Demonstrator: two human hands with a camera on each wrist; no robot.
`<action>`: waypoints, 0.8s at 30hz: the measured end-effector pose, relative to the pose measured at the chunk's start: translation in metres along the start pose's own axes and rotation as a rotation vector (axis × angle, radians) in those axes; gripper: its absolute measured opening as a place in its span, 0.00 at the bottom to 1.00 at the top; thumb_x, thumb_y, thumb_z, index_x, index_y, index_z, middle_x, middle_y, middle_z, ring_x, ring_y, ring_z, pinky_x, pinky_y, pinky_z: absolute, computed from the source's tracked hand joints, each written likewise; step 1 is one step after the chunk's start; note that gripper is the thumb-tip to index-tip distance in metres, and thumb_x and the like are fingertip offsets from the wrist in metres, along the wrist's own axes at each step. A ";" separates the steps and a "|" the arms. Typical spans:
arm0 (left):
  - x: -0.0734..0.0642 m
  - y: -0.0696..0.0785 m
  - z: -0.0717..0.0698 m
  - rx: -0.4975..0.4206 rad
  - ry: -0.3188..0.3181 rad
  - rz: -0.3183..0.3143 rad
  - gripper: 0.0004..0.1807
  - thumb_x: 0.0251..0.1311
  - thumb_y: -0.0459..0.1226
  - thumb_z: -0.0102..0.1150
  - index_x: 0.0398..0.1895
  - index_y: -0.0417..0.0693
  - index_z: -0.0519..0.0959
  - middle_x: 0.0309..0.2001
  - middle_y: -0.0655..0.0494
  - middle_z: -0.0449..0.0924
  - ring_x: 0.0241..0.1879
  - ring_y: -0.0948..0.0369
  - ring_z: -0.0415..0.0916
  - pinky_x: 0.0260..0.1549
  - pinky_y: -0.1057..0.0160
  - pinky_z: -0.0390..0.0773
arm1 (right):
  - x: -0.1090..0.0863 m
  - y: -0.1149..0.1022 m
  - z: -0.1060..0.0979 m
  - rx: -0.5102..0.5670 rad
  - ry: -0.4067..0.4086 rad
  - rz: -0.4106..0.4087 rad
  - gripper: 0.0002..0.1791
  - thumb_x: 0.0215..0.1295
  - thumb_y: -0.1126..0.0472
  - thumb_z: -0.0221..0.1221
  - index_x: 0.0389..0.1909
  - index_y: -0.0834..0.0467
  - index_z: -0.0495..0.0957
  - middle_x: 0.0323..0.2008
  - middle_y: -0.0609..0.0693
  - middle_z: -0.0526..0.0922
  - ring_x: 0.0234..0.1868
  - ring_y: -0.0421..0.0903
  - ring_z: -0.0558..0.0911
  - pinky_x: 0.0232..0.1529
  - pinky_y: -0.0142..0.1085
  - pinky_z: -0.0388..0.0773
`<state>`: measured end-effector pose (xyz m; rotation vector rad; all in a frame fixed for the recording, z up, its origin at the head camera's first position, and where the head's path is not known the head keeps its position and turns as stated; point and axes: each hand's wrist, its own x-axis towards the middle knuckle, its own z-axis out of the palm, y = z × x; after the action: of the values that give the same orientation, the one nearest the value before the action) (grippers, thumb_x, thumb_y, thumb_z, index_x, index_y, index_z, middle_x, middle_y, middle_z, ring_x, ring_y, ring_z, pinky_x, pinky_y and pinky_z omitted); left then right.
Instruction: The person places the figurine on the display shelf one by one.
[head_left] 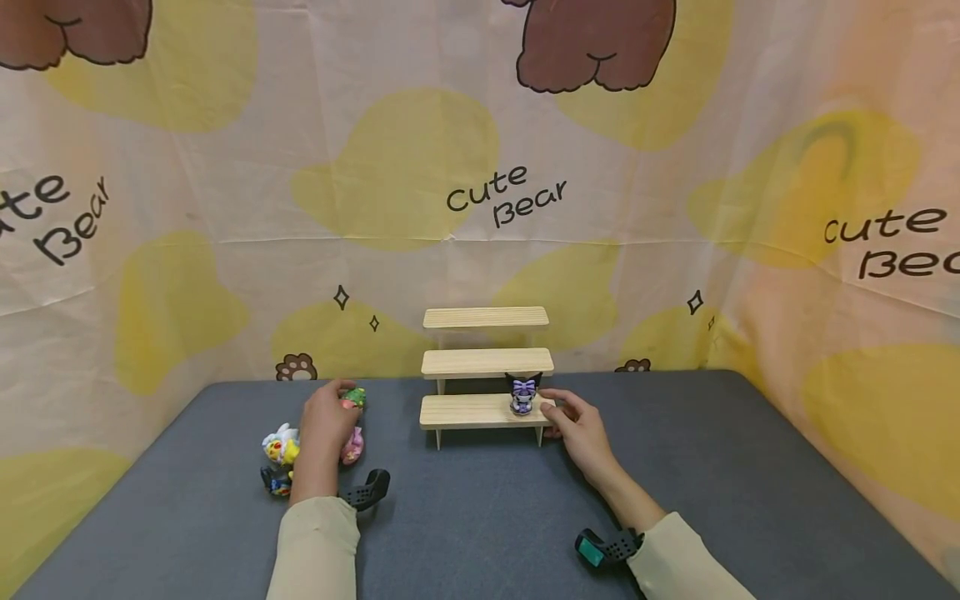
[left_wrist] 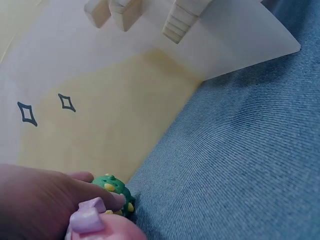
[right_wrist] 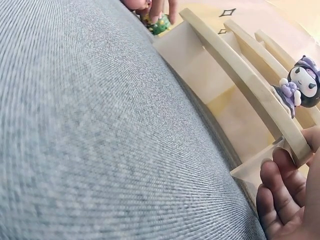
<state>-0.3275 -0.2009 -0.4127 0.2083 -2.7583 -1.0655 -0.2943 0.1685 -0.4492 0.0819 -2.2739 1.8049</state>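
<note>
The left hand [head_left: 322,427] pinches the spotted green figurine [head_left: 356,397] in its fingers, at the left of the table [head_left: 465,517], just beside a pink figurine [head_left: 352,447]; the green one looks light, stiff and smooth, so it may slip, and its rounded body seems the best hold; the right hand [head_left: 583,437] grips the right end of the lowest step of the three-tier wooden stand [head_left: 465,412], probably light enough to shift if knocked; just beside those fingers the Kuromi figurine [head_left: 522,395] stands upright, its pointed ears likely the most fragile part.
</note>
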 end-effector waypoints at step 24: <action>-0.003 0.015 -0.009 -0.213 0.048 -0.063 0.32 0.57 0.36 0.69 0.64 0.38 0.69 0.63 0.35 0.72 0.58 0.42 0.71 0.62 0.42 0.73 | -0.001 -0.002 0.000 -0.022 0.015 0.017 0.15 0.71 0.61 0.61 0.57 0.56 0.82 0.25 0.53 0.78 0.27 0.43 0.77 0.34 0.32 0.82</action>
<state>-0.3232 -0.1947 -0.3961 0.2885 -2.5870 -1.3416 -0.2934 0.1676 -0.4472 0.0453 -2.2900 1.7828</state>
